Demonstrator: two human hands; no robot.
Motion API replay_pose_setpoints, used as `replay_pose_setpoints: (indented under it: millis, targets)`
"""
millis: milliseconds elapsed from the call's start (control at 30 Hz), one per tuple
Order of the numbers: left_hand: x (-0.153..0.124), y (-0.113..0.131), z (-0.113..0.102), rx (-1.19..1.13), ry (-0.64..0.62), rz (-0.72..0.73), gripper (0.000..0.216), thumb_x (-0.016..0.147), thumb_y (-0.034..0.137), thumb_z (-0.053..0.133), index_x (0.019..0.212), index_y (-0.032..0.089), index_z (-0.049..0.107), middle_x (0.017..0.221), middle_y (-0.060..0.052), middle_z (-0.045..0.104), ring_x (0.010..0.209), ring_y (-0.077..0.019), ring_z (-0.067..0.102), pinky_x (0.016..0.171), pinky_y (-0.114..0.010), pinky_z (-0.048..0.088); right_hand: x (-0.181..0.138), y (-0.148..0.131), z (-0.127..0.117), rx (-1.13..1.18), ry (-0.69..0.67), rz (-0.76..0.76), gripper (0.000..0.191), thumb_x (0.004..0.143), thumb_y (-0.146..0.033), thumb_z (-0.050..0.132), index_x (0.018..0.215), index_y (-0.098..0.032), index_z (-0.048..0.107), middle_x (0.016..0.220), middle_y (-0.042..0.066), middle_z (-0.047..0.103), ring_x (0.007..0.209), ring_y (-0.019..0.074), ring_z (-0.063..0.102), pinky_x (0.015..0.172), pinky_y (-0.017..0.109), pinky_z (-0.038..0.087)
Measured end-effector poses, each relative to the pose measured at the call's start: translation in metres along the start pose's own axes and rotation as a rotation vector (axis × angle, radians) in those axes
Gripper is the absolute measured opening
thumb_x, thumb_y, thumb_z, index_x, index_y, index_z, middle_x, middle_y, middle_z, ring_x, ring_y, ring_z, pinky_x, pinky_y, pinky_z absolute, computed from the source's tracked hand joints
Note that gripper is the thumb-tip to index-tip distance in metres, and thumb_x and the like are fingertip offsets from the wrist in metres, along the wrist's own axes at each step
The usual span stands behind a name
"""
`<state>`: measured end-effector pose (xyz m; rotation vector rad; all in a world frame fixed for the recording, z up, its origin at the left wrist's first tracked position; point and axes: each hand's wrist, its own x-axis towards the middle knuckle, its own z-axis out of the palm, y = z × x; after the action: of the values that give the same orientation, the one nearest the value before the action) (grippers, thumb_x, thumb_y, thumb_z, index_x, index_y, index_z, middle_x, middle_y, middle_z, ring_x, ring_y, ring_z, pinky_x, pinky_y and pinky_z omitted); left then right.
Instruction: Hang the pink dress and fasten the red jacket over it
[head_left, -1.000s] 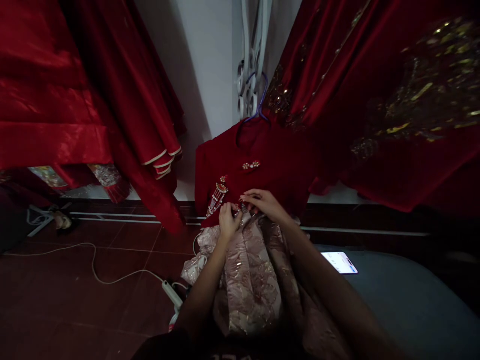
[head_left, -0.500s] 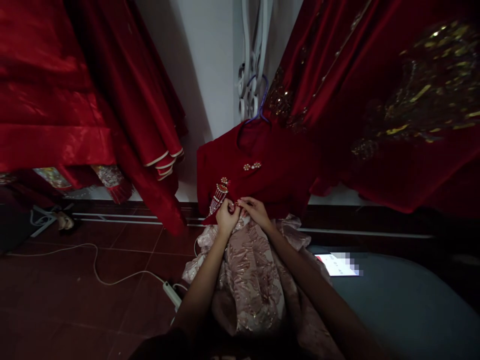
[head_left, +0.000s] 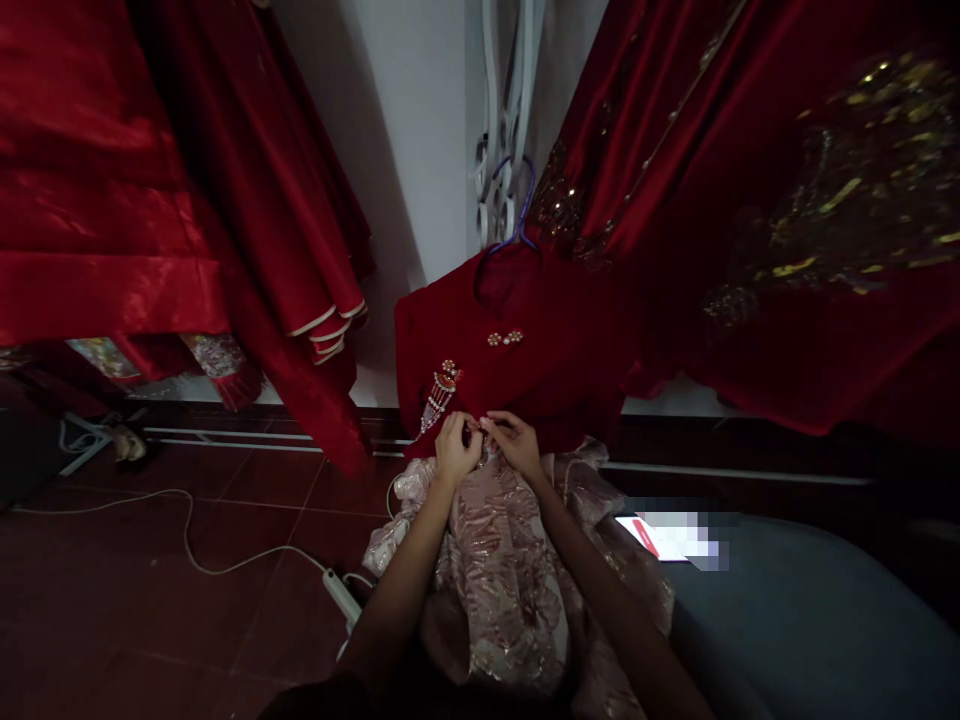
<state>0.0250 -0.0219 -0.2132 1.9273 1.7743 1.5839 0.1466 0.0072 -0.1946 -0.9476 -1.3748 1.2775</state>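
Observation:
A small dark red jacket (head_left: pixel 540 370) hangs on a blue hanger (head_left: pixel 517 215) against the white wall. It carries a beaded tassel brooch (head_left: pixel 441 392) and a pearl clasp (head_left: pixel 504 339). My left hand (head_left: pixel 454 449) and my right hand (head_left: pixel 513 441) meet at its lower front edge, fingers pinched together on the red cloth just right of the tassel. What sits between the fingertips is too small to make out. A pink and gold embroidered garment (head_left: pixel 502 570) lies over my lap under both forearms.
Long red gowns hang at the left (head_left: pixel 150 220) and right (head_left: pixel 750 220). A lit phone (head_left: pixel 671 535) lies on a grey cushion (head_left: pixel 810 620). A white power strip (head_left: pixel 341 595) and its cable (head_left: pixel 187 530) cross the dark red floor tiles.
My right hand drew in from a spread position to meet my left hand at the jacket's hem. Both hands then stayed pinched there, and the view dipped slightly.

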Motion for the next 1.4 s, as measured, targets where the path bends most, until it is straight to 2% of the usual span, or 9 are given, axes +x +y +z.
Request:
replay_pose_setpoints:
  millis: [100,200,400,600,1133,1400]
  targets:
    - [-0.001,0.001,-0.001,-0.007,-0.042,0.009,0.006,0.079,0.015,0.047,0.081,0.021,0.049,0.081,-0.003,0.056,0.08,-0.0163,0.053,0.074,-0.027,0.042,-0.002,-0.001,0.0,-0.023,0.013,-0.005,0.047,0.065,-0.057,0.068,0.092,-0.02,0.057,0.066,0.0,0.06,0.051,0.0123,0.056,0.044,0.024,0.047]
    - [-0.001,0.002,-0.003,-0.006,-0.063,0.027,0.002,0.08,0.02,0.05,0.082,0.021,0.049,0.082,-0.003,0.056,0.081,-0.0163,0.053,0.075,-0.027,0.042,-0.002,0.0,0.0,-0.02,0.048,-0.038,0.048,0.064,-0.057,0.067,0.094,-0.02,0.056,0.076,0.002,0.06,0.061,0.0144,0.061,0.048,0.024,0.051]
    - [0.0,0.004,-0.003,0.008,-0.049,0.013,0.006,0.083,0.026,0.049,0.08,0.021,0.05,0.08,-0.002,0.056,0.08,-0.0151,0.052,0.073,-0.026,0.041,-0.002,-0.001,0.001,-0.031,0.039,-0.113,0.04,0.069,-0.053,0.064,0.092,-0.022,0.055,0.087,0.004,0.059,0.073,0.0153,0.062,0.057,0.026,0.055]
    - [0.001,0.001,0.0,-0.052,-0.022,-0.021,0.007,0.084,0.025,0.048,0.08,0.021,0.051,0.08,-0.002,0.057,0.08,-0.0147,0.054,0.074,-0.026,0.041,-0.002,0.0,0.0,-0.039,0.004,-0.095,0.039,0.07,-0.054,0.064,0.091,-0.023,0.053,0.092,0.005,0.061,0.077,0.0166,0.063,0.064,0.029,0.057]
    - [-0.001,-0.003,0.0,-0.012,-0.038,0.024,0.005,0.078,0.022,0.056,0.078,0.02,0.052,0.078,-0.002,0.055,0.081,-0.0161,0.052,0.074,-0.027,0.041,0.005,0.011,-0.004,-0.117,-0.001,-0.139,0.038,0.071,-0.049,0.063,0.095,-0.02,0.057,0.092,0.006,0.063,0.077,0.0153,0.064,0.07,0.028,0.053]
    - [-0.001,-0.005,-0.001,-0.037,-0.027,0.07,0.004,0.077,0.02,0.057,0.079,0.02,0.053,0.079,-0.002,0.058,0.081,-0.0156,0.053,0.074,-0.026,0.042,0.005,0.012,-0.004,-0.112,-0.003,-0.12,0.037,0.071,-0.047,0.063,0.095,-0.02,0.056,0.092,0.006,0.062,0.075,0.0142,0.063,0.067,0.026,0.052]
